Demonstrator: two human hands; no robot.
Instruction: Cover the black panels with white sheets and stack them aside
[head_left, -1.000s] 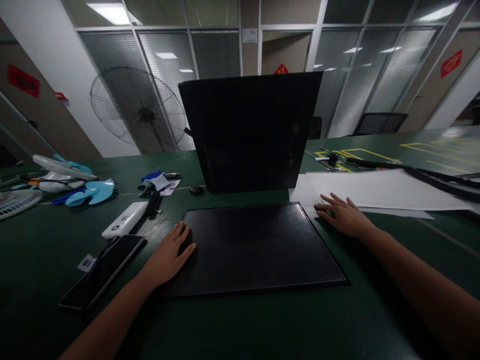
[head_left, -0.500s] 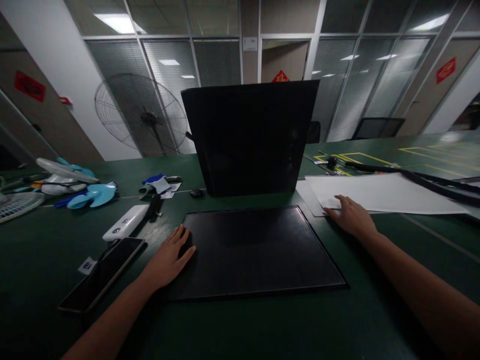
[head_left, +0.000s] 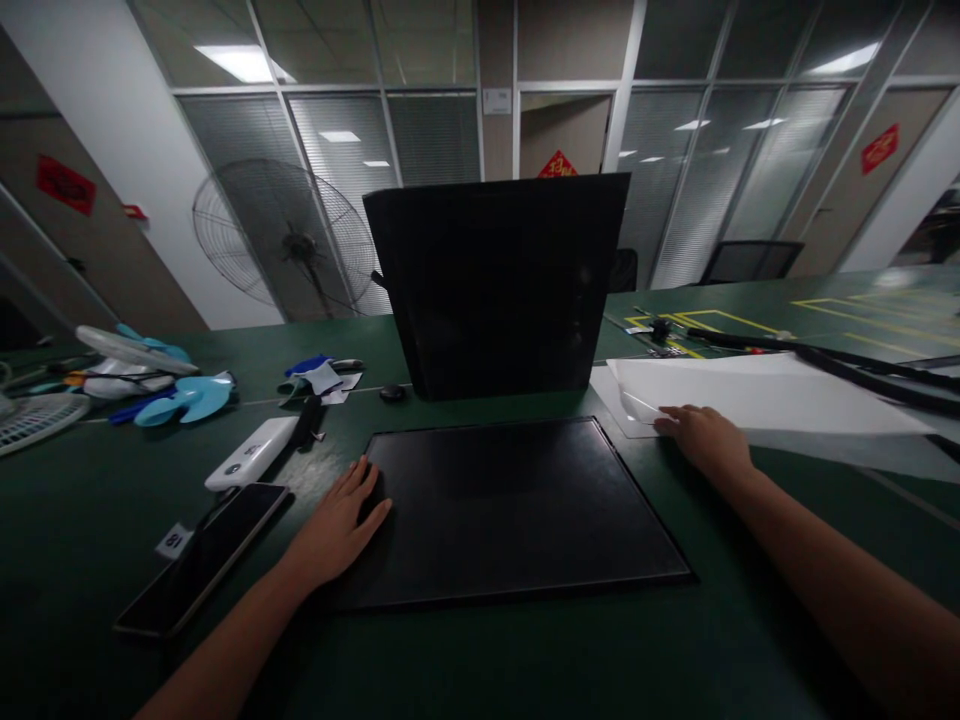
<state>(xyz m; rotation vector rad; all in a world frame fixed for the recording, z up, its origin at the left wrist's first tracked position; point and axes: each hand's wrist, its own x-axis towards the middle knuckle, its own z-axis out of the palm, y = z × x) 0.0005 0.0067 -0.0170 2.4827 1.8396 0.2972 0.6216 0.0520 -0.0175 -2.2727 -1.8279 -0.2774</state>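
A black flat panel [head_left: 510, 510], like a screen panel, lies on the green table in front of me. My left hand [head_left: 337, 525] rests open on its left edge, fingers spread. To the right, my right hand [head_left: 701, 440] pinches the near left corner of a white sheet [head_left: 750, 390]. The sheet's near edge is lifted and curls a little off the table. Beneath it, more white sheet [head_left: 613, 400] shows at the left. Behind the panel a large black board or case [head_left: 502, 290] stands upright, leaning slightly back.
Left of my hand lie a phone [head_left: 202, 560] and a white power bank [head_left: 251, 453]. Fan blades [head_left: 187, 397] and a fan grille are at the far left. Black tubing [head_left: 847, 365] crosses the white sheets. A standing fan [head_left: 296, 240] is behind the table.
My right hand's fingers have closed on the white sheet's corner, and its near edge has lifted. The left hand stays on the panel. The view has tilted slightly.
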